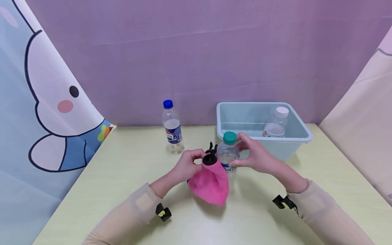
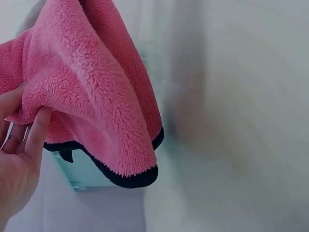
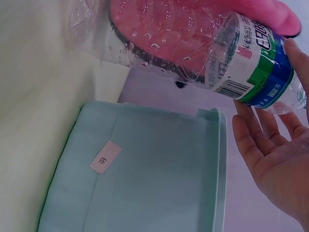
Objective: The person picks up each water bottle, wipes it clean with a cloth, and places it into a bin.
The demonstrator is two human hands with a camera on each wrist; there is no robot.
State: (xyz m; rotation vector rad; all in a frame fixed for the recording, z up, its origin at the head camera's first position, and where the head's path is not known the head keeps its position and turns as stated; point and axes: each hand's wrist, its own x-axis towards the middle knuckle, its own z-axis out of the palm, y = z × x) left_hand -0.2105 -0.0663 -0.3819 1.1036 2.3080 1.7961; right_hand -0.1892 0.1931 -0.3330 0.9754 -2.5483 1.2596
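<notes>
My left hand [image 1: 189, 165] pinches a fuzzy pink cloth [image 1: 211, 183] with black edging and a black loop on top. In the left wrist view the cloth [image 2: 91, 92] hangs in folds from the fingers. My right hand [image 1: 255, 154] grips a clear plastic bottle [image 1: 228, 154] with a green cap, fingers behind it and thumb in front. Water drops dot the bottle [image 3: 154, 43] in the right wrist view, and its label is white, green and blue. Cloth and bottle are side by side, the cloth overlapping the bottle's left side in the head view.
A pale blue bin [image 1: 295, 131] stands at the back right with a white-capped clear bottle [image 1: 276, 122] inside. At the back left, a blue-capped bottle [image 1: 173, 127] holding small pale pieces stands on the light yellow table [image 1: 122, 153]. A purple curtain [image 1: 183, 61] hangs behind.
</notes>
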